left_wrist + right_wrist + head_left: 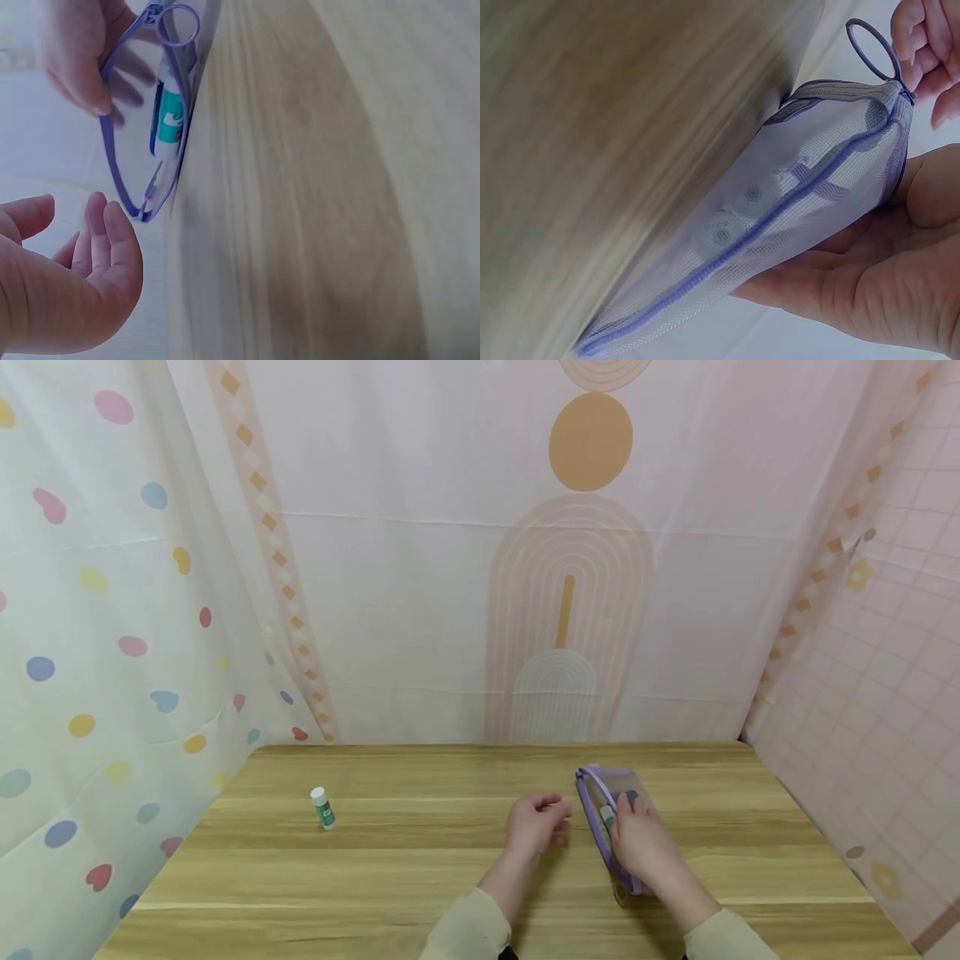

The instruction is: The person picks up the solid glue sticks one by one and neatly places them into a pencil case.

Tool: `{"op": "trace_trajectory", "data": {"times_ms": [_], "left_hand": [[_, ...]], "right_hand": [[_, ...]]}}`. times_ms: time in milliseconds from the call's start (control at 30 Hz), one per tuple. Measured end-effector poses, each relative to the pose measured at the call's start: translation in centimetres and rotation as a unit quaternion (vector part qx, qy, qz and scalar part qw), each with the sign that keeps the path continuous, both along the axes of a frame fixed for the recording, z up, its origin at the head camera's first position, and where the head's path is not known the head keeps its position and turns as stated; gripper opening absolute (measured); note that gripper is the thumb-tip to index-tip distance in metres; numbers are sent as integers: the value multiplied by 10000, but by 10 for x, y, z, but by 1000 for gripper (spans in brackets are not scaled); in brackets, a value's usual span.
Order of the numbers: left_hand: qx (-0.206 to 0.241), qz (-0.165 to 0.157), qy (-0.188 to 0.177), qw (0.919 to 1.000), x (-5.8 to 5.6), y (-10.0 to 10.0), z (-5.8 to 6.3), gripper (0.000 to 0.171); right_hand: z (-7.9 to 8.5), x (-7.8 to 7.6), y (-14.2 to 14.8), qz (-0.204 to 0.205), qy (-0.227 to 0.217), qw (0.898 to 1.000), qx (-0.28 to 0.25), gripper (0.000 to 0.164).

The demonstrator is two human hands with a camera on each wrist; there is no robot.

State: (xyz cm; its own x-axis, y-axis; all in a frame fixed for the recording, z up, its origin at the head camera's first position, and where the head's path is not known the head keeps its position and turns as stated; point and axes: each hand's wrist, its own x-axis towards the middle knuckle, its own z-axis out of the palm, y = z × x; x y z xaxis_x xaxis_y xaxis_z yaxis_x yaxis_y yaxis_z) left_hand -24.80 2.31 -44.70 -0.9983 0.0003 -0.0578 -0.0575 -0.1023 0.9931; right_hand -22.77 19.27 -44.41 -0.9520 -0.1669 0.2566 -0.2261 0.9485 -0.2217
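A mesh zip pouch (600, 827) with purple edging lies on the right of the table, its zip opening spread apart. My right hand (647, 847) holds the pouch's mesh side at the opening's rim. Inside the pouch is a green and white glue stick (172, 120), with a dark blue item (157, 112) beside it whose kind I cannot make out. Two round ends (754, 193) show through the mesh in the right wrist view. Just left of the pouch, my left hand (536, 822) hovers with relaxed fingers and holds nothing. A purple ring pull (178, 25) hangs at the zip's end.
Another glue stick (323, 810), white-capped and green, stands at the left of the wooden table (375, 868). Patterned curtains (405, 610) enclose the back and both sides of the table.
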Motion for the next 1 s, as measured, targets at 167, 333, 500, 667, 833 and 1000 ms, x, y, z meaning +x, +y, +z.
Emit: {"op": "trace_trajectory", "data": {"times_ms": [167, 333, 500, 667, 833, 1000], "left_hand": [[-300, 297, 413, 9983, 3, -9, 3, 29], [-748, 512, 664, 9937, 4, -18, 5, 28], [-960, 582, 957, 9891, 7, -28, 8, 27], [-1148, 739, 1095, 9846, 9, -42, 12, 26], [-1470, 1033, 1288, 9753, 11, -55, 15, 25], [-1780, 1276, 1508, 9640, 15, -66, 17, 25]], "right_hand": [[0, 1, 0, 25, 26, 10000, -50, 42], [0, 0, 0, 14, -130, 9998, -139, 43], [0, 0, 0, 25, -135, 9998, -157, 43], [0, 0, 0, 34, -112, 9998, -161, 42], [0, 0, 0, 34, -177, 9996, -204, 43], [0, 1, 1, 37, -158, 9997, -168, 43]]}}
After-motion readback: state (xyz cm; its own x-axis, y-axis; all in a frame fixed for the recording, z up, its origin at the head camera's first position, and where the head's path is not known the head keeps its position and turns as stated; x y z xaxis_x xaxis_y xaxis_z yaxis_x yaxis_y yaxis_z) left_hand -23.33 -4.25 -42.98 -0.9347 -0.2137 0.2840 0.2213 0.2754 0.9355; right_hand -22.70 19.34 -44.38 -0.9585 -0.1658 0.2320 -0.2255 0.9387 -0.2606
